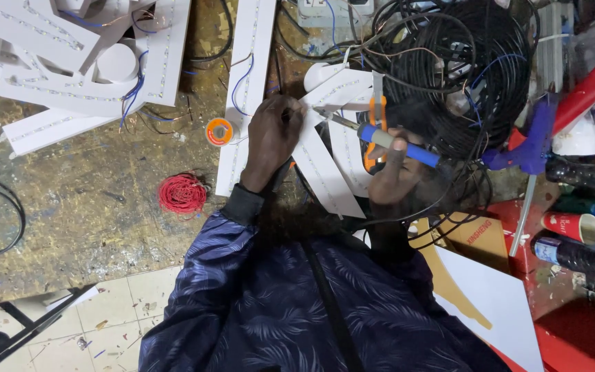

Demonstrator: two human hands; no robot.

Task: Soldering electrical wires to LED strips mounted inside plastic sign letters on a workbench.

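Between our two hands, seen from the head camera, lies a white strip (325,165) with a line of small lights along it, resting flat on the bench (91,200). Our left hand (272,141) is curled, fingertips pressed down on the strip's upper end to pin it. Our right hand (387,172) is closed around the blue handle of a soldering iron (380,136), whose metal tip points left and meets the strip just beside the left fingers.

We judge the strip light, thin and fairly stiff, likely to slide on the bench unless held down; its edges are the safe place to press, clear of the lights and the thin wires. The iron should be taken by the blue grip only, since the metal tip is probably hot.

Left of the left hand we see a small solder spool (219,131), and below it a red wire coil (182,193). Above the right hand sits a big black cable bundle (463,69); orange pliers (374,131) lie under the iron. Right of the right hand are a blue glue gun (528,148) and spray cans (587,227).
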